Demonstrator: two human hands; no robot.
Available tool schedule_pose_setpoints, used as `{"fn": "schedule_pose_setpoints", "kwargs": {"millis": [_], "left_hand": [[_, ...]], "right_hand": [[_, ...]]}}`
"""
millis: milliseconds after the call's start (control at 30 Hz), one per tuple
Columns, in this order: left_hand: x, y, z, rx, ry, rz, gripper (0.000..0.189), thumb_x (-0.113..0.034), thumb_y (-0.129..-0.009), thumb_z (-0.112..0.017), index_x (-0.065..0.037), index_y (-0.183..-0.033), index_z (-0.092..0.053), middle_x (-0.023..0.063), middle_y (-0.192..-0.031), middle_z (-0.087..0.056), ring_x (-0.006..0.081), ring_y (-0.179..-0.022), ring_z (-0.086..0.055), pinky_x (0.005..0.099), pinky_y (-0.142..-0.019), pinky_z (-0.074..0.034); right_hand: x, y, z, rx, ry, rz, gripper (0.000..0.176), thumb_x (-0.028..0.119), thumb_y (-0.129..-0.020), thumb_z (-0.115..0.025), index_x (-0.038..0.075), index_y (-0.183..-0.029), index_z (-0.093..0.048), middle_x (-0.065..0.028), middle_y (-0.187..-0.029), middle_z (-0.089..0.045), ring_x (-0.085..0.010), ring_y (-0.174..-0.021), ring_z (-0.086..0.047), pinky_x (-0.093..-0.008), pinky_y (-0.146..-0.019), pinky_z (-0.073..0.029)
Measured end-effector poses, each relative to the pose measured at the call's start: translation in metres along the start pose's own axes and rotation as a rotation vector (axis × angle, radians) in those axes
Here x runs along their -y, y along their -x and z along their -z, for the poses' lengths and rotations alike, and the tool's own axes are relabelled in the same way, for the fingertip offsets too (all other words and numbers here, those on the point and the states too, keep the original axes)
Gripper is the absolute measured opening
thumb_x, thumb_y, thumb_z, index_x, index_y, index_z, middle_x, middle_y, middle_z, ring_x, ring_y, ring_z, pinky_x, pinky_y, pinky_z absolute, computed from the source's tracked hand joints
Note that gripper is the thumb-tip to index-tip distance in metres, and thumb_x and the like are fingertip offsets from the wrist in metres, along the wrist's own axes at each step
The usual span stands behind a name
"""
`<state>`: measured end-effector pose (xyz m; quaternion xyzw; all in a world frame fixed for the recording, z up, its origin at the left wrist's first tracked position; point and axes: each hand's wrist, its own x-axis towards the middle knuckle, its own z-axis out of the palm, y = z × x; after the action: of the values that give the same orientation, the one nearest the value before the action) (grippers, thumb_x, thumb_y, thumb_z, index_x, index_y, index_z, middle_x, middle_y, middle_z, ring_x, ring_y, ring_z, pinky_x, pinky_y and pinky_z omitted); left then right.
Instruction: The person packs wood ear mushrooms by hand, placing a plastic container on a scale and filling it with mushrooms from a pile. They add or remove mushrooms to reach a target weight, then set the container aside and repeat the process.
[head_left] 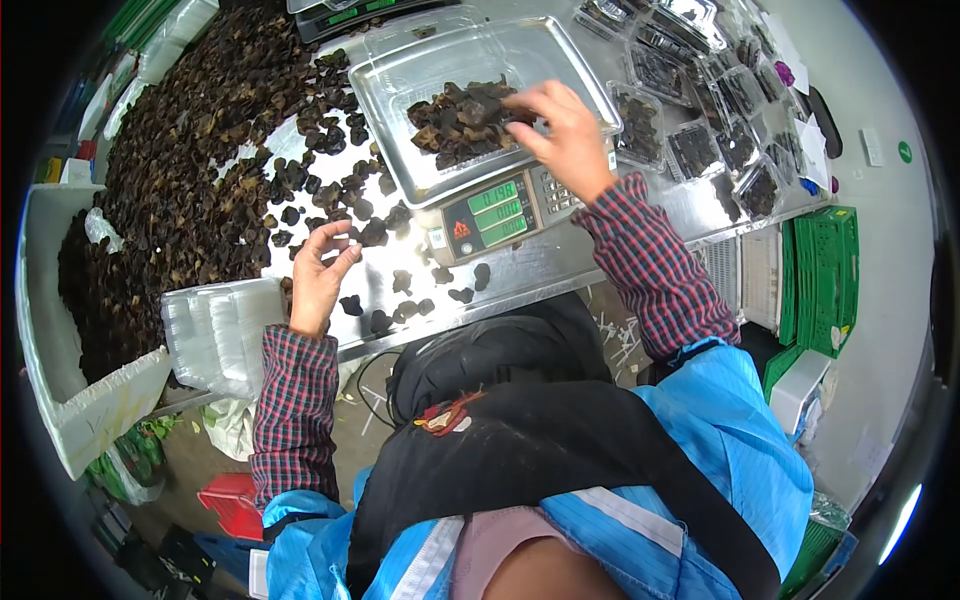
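My right hand (560,135) is over a clear plastic box on the metal tray (400,165) of a scale. Its thumb and fingers are curled at the right side of a heap of dark, wrinkled pieces (462,125) in the box; what lies between the fingertips is too small to make out. Green digits light the scale's display (497,210) below the tray. My left hand (323,272) hovers above the metal table (375,280), near loose dark pieces (372,232), with thumb and fingers apart and nothing visible between them.
A large dark pile (200,130) spreads across the left side, beside a white foam box (110,405) and stacked clear containers (225,330). Filled clear boxes (695,150) crowd the right. Green crates (825,280) stand below the table's right end.
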<state>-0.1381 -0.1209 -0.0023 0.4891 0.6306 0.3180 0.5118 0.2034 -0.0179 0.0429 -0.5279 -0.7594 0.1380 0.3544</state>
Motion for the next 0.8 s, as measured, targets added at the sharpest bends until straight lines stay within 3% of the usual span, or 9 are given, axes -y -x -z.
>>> {"fn": "schedule_pose_setpoints", "kwargs": {"millis": [67,267,333,367,467,600,667,733,800], "left_hand": [[-0.001,0.0,-0.003,-0.012,0.004,-0.014,0.034,-0.007,-0.084,-0.07,-0.005,-0.116,-0.062,0.0068,-0.095,-0.062,0.0118,-0.085,-0.06,0.0256,-0.074,-0.051],[-0.011,0.004,-0.004,-0.046,0.046,-0.044,0.033,-0.007,-0.085,-0.069,-0.005,-0.117,-0.062,0.0063,-0.095,-0.061,0.0124,-0.084,-0.06,0.0252,-0.076,-0.051],[-0.011,0.007,-0.003,-0.054,0.04,-0.027,0.033,-0.007,-0.085,-0.069,-0.005,-0.117,-0.062,0.0066,-0.095,-0.061,0.0126,-0.084,-0.061,0.0262,-0.077,-0.051],[-0.01,0.008,-0.002,-0.055,0.039,-0.019,0.033,-0.007,-0.085,-0.069,-0.006,-0.118,-0.061,0.006,-0.095,-0.062,0.0123,-0.085,-0.061,0.0265,-0.077,-0.051],[-0.008,0.007,0.0,-0.046,0.043,-0.023,0.034,-0.008,-0.085,-0.069,-0.005,-0.118,-0.061,0.0052,-0.096,-0.062,0.0118,-0.086,-0.061,0.0263,-0.078,-0.051],[-0.014,0.003,-0.005,-0.005,0.203,-0.051,0.034,-0.011,-0.087,-0.069,-0.003,-0.119,-0.06,0.0063,-0.105,-0.065,0.0113,-0.092,-0.06,0.0262,-0.083,-0.049],[-0.044,0.007,-0.011,0.106,0.37,0.014,0.04,-0.021,-0.096,-0.058,-0.002,-0.13,-0.051,0.0099,-0.122,-0.06,0.0145,-0.101,-0.06,0.0287,-0.089,-0.048],[-0.08,0.01,-0.027,0.223,0.89,0.012,0.04,-0.025,-0.098,-0.055,-0.001,-0.129,-0.051,0.012,-0.117,-0.062,0.0155,-0.09,-0.061,0.028,-0.081,-0.051],[-0.088,0.003,-0.023,0.301,0.908,-0.036,0.039,-0.023,-0.098,-0.055,-0.001,-0.129,-0.05,0.0109,-0.113,-0.063,0.0135,-0.085,-0.06,0.0257,-0.076,-0.05]], "right_hand": [[0.002,-0.017,-0.018,-0.013,0.183,0.281,0.018,0.011,-0.076,-0.072,0.008,-0.094,-0.07,-0.0053,-0.094,-0.061,-0.0254,-0.091,-0.057,-0.0355,-0.08,-0.047],[-0.031,-0.035,-0.029,0.075,0.075,0.33,0.023,0.016,-0.083,-0.068,0.011,-0.105,-0.067,-0.0048,-0.101,-0.064,-0.0238,-0.097,-0.057,-0.0353,-0.088,-0.045],[-0.036,-0.037,-0.023,0.079,-0.606,-0.293,0.022,0.019,-0.086,-0.069,0.004,-0.101,-0.067,-0.0043,-0.097,-0.066,-0.017,-0.09,-0.06,-0.0299,-0.08,-0.048],[-0.039,-0.039,-0.017,0.019,-0.764,-0.373,0.025,0.019,-0.09,-0.065,-0.002,-0.104,-0.064,-0.0067,-0.098,-0.067,-0.0131,-0.086,-0.062,-0.0256,-0.075,-0.049],[-0.036,-0.041,0.01,0.05,-1.21,-0.493,0.027,0.017,-0.094,-0.057,-0.002,-0.113,-0.059,-0.0112,-0.113,-0.066,-0.0182,-0.101,-0.063,-0.0314,-0.085,-0.051],[-0.013,-0.037,0.022,0.09,-1.15,-0.451,0.025,0.018,-0.092,-0.059,0.0,-0.11,-0.063,-0.0113,-0.112,-0.066,-0.0184,-0.099,-0.064,-0.0302,-0.085,-0.052],[0.029,-0.038,0.016,0.246,-0.669,-0.229,0.022,0.018,-0.09,-0.063,0.002,-0.105,-0.067,-0.0095,-0.109,-0.066,-0.0196,-0.096,-0.065,-0.0314,-0.087,-0.051],[0.06,-0.037,-0.004,0.446,-0.707,0.041,0.022,0.02,-0.087,-0.068,0.003,-0.102,-0.069,-0.0074,-0.108,-0.066,-0.0195,-0.093,-0.064,-0.0331,-0.086,-0.05],[0.082,-0.037,-0.017,0.394,-0.383,0.538,0.026,0.02,-0.086,-0.069,0.003,-0.105,-0.068,-0.007,-0.109,-0.065,-0.0178,-0.092,-0.063,-0.0343,-0.085,-0.05]]}}
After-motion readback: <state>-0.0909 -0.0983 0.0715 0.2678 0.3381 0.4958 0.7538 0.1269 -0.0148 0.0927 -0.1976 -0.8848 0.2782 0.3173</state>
